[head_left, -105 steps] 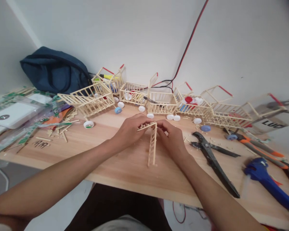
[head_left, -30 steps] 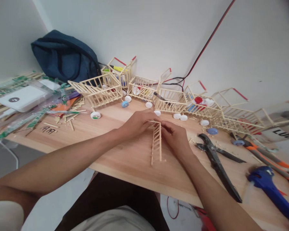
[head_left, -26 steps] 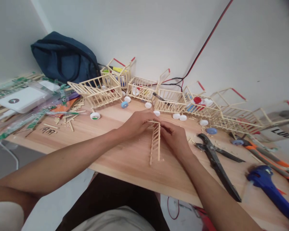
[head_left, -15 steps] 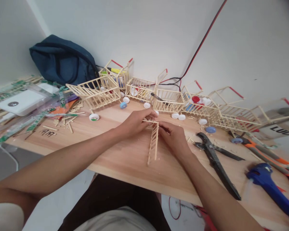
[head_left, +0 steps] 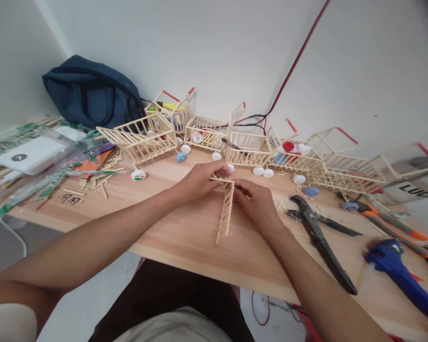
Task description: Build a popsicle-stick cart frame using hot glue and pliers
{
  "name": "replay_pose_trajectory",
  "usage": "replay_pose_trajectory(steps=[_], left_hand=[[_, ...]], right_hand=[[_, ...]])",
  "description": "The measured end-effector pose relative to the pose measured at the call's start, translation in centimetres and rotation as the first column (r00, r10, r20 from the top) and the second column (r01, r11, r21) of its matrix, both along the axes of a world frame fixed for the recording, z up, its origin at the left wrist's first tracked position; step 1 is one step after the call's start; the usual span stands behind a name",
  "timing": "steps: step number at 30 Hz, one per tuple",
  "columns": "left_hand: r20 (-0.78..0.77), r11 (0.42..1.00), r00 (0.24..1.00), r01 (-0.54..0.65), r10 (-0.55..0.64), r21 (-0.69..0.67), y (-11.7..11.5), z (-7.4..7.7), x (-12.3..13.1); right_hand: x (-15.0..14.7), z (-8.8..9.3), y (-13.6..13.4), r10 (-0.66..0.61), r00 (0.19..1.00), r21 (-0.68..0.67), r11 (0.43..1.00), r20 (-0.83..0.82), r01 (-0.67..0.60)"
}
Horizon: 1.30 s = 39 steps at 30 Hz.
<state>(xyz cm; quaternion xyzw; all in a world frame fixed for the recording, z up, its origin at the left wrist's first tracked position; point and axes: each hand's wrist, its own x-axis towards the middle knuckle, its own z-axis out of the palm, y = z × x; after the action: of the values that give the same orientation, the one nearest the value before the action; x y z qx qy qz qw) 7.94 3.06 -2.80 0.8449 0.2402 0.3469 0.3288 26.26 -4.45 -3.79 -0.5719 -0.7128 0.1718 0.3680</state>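
Note:
Between my hands stands a small frame of pale wooden sticks [head_left: 225, 213], with a ladder-like side running toward me. My left hand [head_left: 205, 179] has its fingers closed on the frame's far left end. At the far right corner, my right hand [head_left: 253, 199] pinches the same frame; its fingertips are partly hidden. Behind the hands is a row of little stick-built shopping carts, among them one cart [head_left: 251, 148] with a dark pen lying across it. White bottle caps [head_left: 258, 171] sit at the carts' bases like wheels.
Black-handled cutters [head_left: 321, 247], orange-grey pliers [head_left: 395, 228] and a blue glue gun [head_left: 403, 275] lie to the right. At left are a white device [head_left: 35, 152] with a cable, plastic wrappers and loose stick pieces [head_left: 103, 185]. A blue bag [head_left: 92, 95] leans against the wall.
The near end of the stick frame has swung slightly to the left. Both hands keep their hold in nearly the same place; the view has shifted a little.

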Motion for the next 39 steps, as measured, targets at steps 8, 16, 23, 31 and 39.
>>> replay_pose_trajectory(steps=[8, 16, 23, 31, 39], left_hand=[[0.066, 0.990, 0.998, 0.031, -0.022, -0.140, 0.3, 0.3, 0.0], [0.204, 0.945, 0.970, 0.188, -0.135, -0.269, 1.8, -0.4, -0.7], [0.062, 0.974, 0.995, 0.092, -0.080, -0.207, 1.5, 0.0, -0.9], [-0.040, 0.987, 0.999, -0.012, 0.006, -0.158, 1.5, 0.8, -1.7], [0.299, 0.693, 0.934, 0.085, 0.194, -0.716, 2.1, 1.6, -2.8]], right_hand=[[0.0, 0.1, 0.1, 0.028, 0.997, -0.037, 0.999, -0.073, -0.031], [0.1, -0.1, 0.2, 0.016, 0.999, -0.013, 1.000, -0.051, -0.017], [0.1, -0.1, 0.2, 0.016, 0.999, -0.020, 1.000, -0.044, -0.017], [0.3, 0.0, 0.1, -0.010, 0.998, -0.008, 1.000, -0.066, 0.009], [0.9, 0.2, -0.1, -0.073, 0.966, -0.015, 0.997, -0.248, 0.072]])
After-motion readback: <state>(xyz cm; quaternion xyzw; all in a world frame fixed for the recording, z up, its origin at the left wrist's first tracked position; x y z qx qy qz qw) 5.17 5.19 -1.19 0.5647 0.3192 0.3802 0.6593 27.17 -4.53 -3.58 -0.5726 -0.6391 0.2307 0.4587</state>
